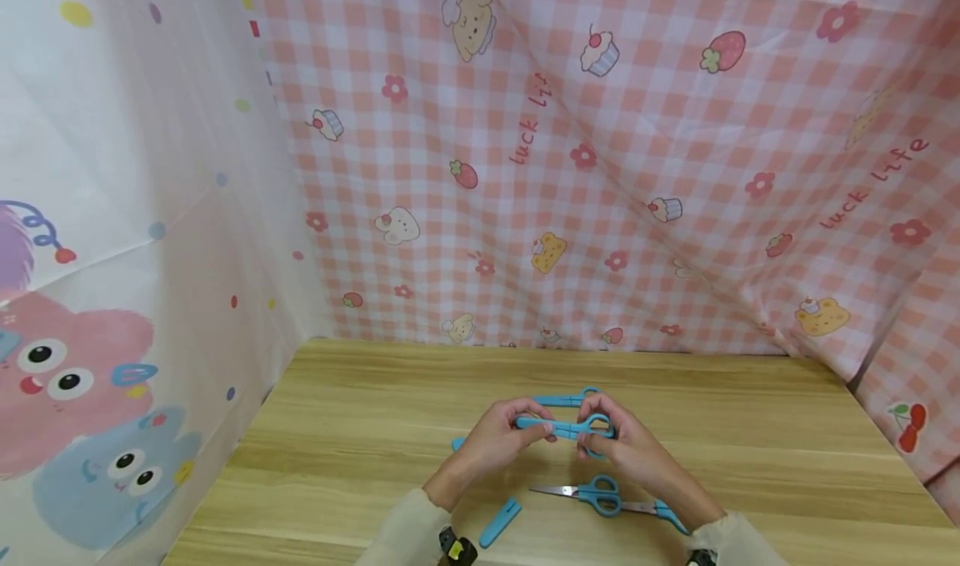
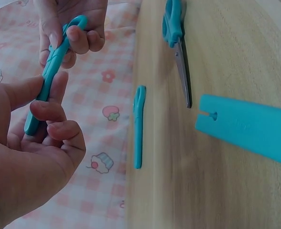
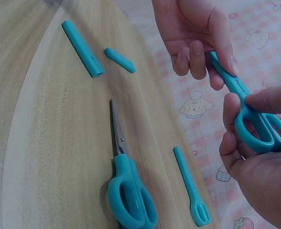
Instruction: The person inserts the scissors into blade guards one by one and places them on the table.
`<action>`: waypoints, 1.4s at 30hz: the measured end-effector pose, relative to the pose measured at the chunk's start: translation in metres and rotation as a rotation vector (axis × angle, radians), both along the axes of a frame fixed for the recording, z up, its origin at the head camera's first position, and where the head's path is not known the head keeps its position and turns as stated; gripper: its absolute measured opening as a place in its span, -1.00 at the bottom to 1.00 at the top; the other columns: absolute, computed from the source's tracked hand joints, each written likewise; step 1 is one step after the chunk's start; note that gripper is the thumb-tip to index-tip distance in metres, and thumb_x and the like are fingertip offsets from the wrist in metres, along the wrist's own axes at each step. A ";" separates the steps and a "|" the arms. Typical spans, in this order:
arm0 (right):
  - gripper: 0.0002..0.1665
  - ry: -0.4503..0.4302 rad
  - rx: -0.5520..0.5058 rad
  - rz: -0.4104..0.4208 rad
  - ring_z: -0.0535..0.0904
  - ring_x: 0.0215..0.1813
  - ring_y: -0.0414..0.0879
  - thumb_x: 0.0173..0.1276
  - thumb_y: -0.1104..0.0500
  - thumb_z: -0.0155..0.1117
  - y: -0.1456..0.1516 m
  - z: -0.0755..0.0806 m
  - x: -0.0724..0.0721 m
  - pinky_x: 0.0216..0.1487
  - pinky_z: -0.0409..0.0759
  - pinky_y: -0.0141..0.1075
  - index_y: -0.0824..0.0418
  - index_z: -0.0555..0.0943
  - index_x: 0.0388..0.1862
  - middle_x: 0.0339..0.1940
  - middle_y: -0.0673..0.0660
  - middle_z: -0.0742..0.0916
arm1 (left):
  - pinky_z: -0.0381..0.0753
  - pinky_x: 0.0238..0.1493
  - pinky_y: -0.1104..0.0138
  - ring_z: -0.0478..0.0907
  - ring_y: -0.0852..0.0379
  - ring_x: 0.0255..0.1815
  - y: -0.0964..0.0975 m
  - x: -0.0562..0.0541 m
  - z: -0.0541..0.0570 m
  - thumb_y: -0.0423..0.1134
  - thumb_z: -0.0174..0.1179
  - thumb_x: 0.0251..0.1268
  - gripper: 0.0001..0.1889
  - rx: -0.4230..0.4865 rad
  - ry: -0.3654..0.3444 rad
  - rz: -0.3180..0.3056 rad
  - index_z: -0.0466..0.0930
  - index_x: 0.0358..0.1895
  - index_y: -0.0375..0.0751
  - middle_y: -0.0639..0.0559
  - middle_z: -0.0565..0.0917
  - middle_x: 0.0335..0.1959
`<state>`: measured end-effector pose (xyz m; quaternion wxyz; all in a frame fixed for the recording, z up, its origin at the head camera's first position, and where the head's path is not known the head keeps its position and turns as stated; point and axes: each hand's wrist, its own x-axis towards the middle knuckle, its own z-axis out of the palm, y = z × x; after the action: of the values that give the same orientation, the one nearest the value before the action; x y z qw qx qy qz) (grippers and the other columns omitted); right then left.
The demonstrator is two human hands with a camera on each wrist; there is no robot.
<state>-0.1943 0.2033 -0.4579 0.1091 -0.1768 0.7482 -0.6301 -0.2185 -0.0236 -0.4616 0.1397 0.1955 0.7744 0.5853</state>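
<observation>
Above the table, both hands hold a pair of blue scissors (image 1: pixel 583 429) with a blue cap (image 2: pixel 45 88) over its blades. My left hand (image 1: pixel 495 439) pinches the capped blade end between thumb and fingers. At the handle end, my right hand (image 1: pixel 633 441) grips the finger loops (image 3: pixel 253 126), thumb on top. Below the hands lies a second pair of scissors (image 3: pixel 131 191) with bare metal blades. A loose cap (image 1: pixel 500 523) rests near the left wrist, and another cap (image 3: pixel 119 59) lies farther back, partly behind the left hand in the head view.
Behind the hands lies another pair of capped scissors (image 3: pixel 184 174). Bare-bladed scissors (image 1: pixel 640 508) stick out from under the right forearm. The wooden table (image 1: pixel 337 458) meets a pink checked cloth (image 1: pixel 420 299) at the back and a white printed cloth (image 1: pixel 217 299) at left.
</observation>
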 end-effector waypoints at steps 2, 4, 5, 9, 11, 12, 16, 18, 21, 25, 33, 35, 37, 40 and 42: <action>-0.67 -0.004 -0.002 -0.020 0.66 -0.20 0.22 0.46 0.28 0.19 0.000 -0.001 0.000 -0.08 0.59 -0.13 0.41 0.31 0.03 -0.27 0.24 0.61 | 0.20 -0.52 0.41 0.22 0.18 -0.55 0.000 -0.001 -0.001 -0.18 0.23 0.40 -0.90 0.006 0.001 -0.001 0.68 -0.12 -0.02 0.07 0.77 -0.30; -0.66 0.002 0.004 -0.045 0.67 -0.20 0.20 0.45 0.28 0.20 -0.001 -0.002 0.000 -0.06 0.57 -0.16 0.41 0.31 0.02 -0.26 0.24 0.61 | 0.21 -0.51 0.41 0.24 0.18 -0.54 0.000 -0.002 -0.002 -0.16 0.23 0.40 -0.90 0.005 0.002 0.004 0.69 -0.13 0.00 0.10 0.76 -0.31; -0.65 0.005 0.006 -0.056 0.68 -0.21 0.19 0.44 0.29 0.20 -0.001 -0.002 0.000 -0.06 0.57 -0.18 0.43 0.31 0.03 -0.26 0.24 0.61 | 0.22 -0.52 0.41 0.24 0.18 -0.54 0.001 -0.003 -0.003 -0.15 0.23 0.40 -0.91 0.003 0.001 0.010 0.69 -0.14 0.02 0.11 0.75 -0.31; -0.67 0.011 0.002 -0.082 0.67 -0.20 0.15 0.44 0.31 0.20 -0.003 -0.004 0.000 -0.07 0.56 -0.22 0.43 0.32 0.02 -0.24 0.25 0.60 | 0.28 -0.48 0.41 0.30 0.19 -0.50 0.003 -0.004 -0.004 -0.16 0.26 0.37 -0.92 -0.001 0.002 0.049 0.71 -0.17 0.02 0.11 0.67 -0.35; -0.70 0.005 0.005 -0.084 0.64 -0.17 0.16 0.45 0.32 0.17 -0.003 -0.005 0.000 -0.06 0.58 -0.19 0.41 0.33 0.02 -0.24 0.26 0.59 | 0.32 -0.44 0.42 0.34 0.18 -0.46 0.004 -0.005 -0.006 -0.17 0.28 0.36 -0.93 -0.001 0.008 0.066 0.72 -0.19 0.00 0.11 0.63 -0.35; -0.72 0.002 0.010 -0.084 0.62 -0.15 0.16 0.46 0.32 0.16 -0.003 -0.006 0.000 -0.06 0.58 -0.18 0.40 0.33 0.02 -0.24 0.26 0.59 | 0.33 -0.42 0.42 0.35 0.18 -0.44 0.005 -0.005 -0.006 -0.18 0.29 0.35 -0.93 0.001 0.012 0.073 0.73 -0.19 -0.02 0.11 0.61 -0.35; -0.78 -0.006 0.044 -0.089 0.52 -0.16 0.08 0.50 0.31 0.07 -0.004 -0.007 -0.001 -0.11 0.52 -0.21 0.35 0.32 0.03 -0.26 0.18 0.52 | 0.34 -0.42 0.43 0.36 0.20 -0.45 0.007 -0.006 -0.007 -0.19 0.31 0.32 -0.92 -0.007 0.030 0.089 0.74 -0.20 -0.05 0.14 0.60 -0.36; -0.80 -0.019 0.051 -0.096 0.45 -0.21 0.01 0.51 0.32 0.03 -0.004 -0.008 -0.001 -0.16 0.45 -0.25 0.34 0.31 0.04 -0.30 0.14 0.46 | 0.34 -0.44 0.43 0.35 0.21 -0.47 0.007 -0.006 -0.007 -0.20 0.31 0.32 -0.91 -0.009 0.036 0.094 0.75 -0.19 -0.07 0.11 0.59 -0.38; -0.81 -0.046 0.039 -0.106 0.35 -0.27 -0.05 0.52 0.33 -0.03 -0.003 -0.009 -0.003 -0.22 0.36 -0.30 0.35 0.30 0.05 -0.34 0.12 0.39 | 0.33 -0.47 0.43 0.34 0.22 -0.50 0.008 -0.006 -0.008 -0.21 0.29 0.34 -0.89 -0.016 0.038 0.096 0.76 -0.16 -0.08 0.03 0.59 -0.39; -0.81 -0.056 0.037 -0.134 0.34 -0.28 -0.07 0.53 0.35 -0.07 -0.002 -0.012 -0.005 -0.23 0.34 -0.32 0.38 0.29 0.06 -0.36 0.11 0.39 | 0.31 -0.51 0.44 0.30 0.21 -0.54 0.008 -0.007 -0.008 -0.27 0.21 0.41 -0.83 -0.027 0.017 0.085 0.75 -0.06 -0.13 -0.08 0.60 -0.34; -0.79 -0.051 0.064 -0.232 0.39 -0.17 -0.10 0.50 0.37 0.01 0.000 -0.018 -0.007 -0.20 0.41 -0.36 0.38 0.36 0.07 -0.21 0.15 0.47 | 0.40 -0.41 0.42 0.42 0.18 -0.35 0.008 -0.011 -0.012 -0.34 0.18 0.40 -0.81 -0.050 0.002 0.096 0.71 -0.01 -0.20 0.06 0.67 -0.17; -0.79 -0.055 0.063 -0.244 0.40 -0.14 -0.10 0.50 0.37 0.03 0.000 -0.019 -0.008 -0.19 0.43 -0.37 0.35 0.37 0.07 -0.17 0.17 0.49 | 0.42 -0.35 0.41 0.45 0.17 -0.30 0.008 -0.012 -0.013 -0.35 0.21 0.38 -0.83 -0.051 0.003 0.115 0.70 -0.04 -0.22 0.06 0.68 -0.18; -0.78 -0.057 0.064 -0.258 0.41 -0.14 -0.09 0.49 0.37 0.04 0.001 -0.020 -0.008 -0.20 0.44 -0.37 0.34 0.38 0.07 -0.16 0.18 0.51 | 0.44 -0.30 0.39 0.46 0.16 -0.27 0.008 -0.014 -0.013 -0.35 0.25 0.34 -0.85 -0.049 -0.001 0.141 0.68 -0.07 -0.24 0.03 0.67 -0.20; -0.76 -0.051 0.088 -0.292 0.42 -0.16 -0.11 0.48 0.37 0.08 0.002 -0.021 -0.010 -0.26 0.44 -0.37 0.33 0.39 0.08 -0.18 0.16 0.54 | 0.46 -0.26 0.38 0.47 0.15 -0.26 0.009 -0.015 -0.012 -0.34 0.32 0.27 -0.83 -0.045 -0.019 0.185 0.65 -0.10 -0.28 0.00 0.65 -0.23; -0.75 -0.045 0.107 -0.318 0.43 -0.20 -0.12 0.46 0.37 0.11 0.002 -0.023 -0.011 -0.28 0.43 -0.37 0.34 0.40 0.08 -0.22 0.14 0.56 | 0.48 -0.25 0.37 0.48 0.15 -0.26 0.010 -0.017 -0.013 -0.33 0.36 0.23 -0.80 -0.044 -0.033 0.216 0.64 -0.11 -0.29 0.00 0.64 -0.24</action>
<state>-0.2056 0.2051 -0.4805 0.0338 -0.0360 0.7966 -0.6026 -0.2353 -0.0134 -0.4746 0.0930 0.0980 0.8013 0.5828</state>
